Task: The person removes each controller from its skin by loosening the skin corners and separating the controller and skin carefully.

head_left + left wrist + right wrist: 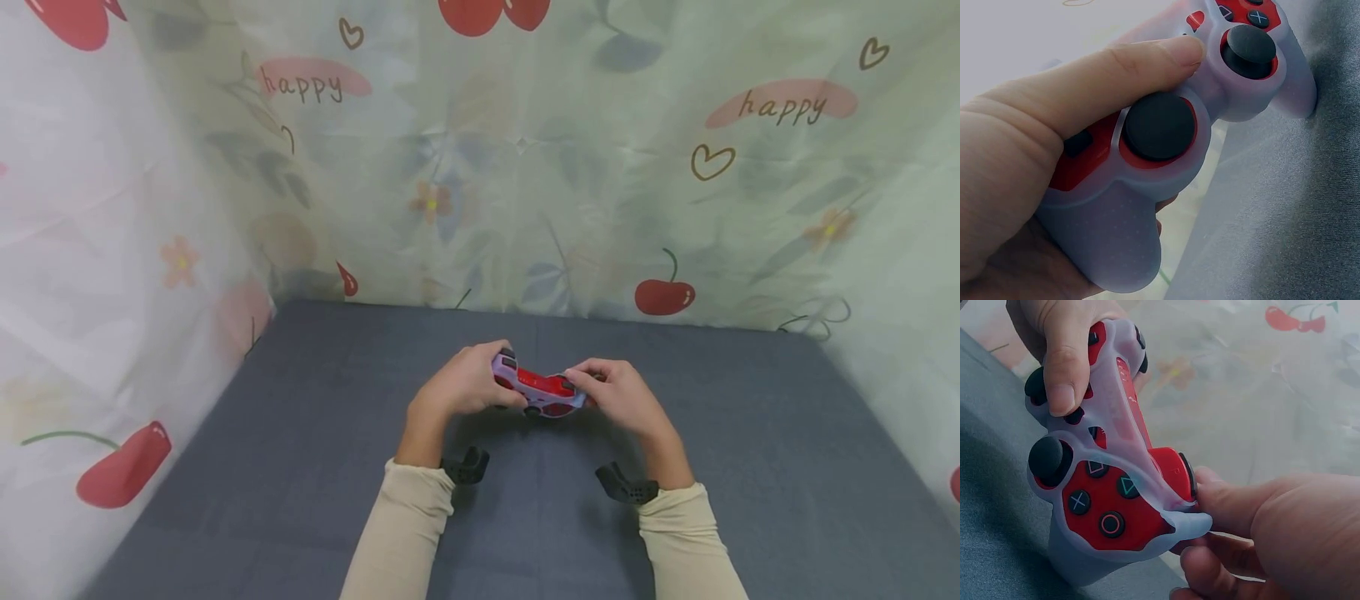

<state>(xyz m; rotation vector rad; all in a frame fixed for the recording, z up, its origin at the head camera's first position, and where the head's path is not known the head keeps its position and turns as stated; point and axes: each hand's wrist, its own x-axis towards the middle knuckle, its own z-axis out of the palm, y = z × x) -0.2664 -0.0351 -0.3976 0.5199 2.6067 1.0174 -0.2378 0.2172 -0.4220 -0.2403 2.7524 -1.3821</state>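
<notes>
While the left hand (474, 379) grips one end of the controller (537, 387), the right hand (624, 398) pinches the cover (1192, 527) at the opposite shoulder. The controller lies between both hands over the table (300, 483), long axis running left to right, dipping slightly rightward.

From six o'clock, the head view looks forward and down; both wrist views, close in, share the controller (542, 384).
</notes>
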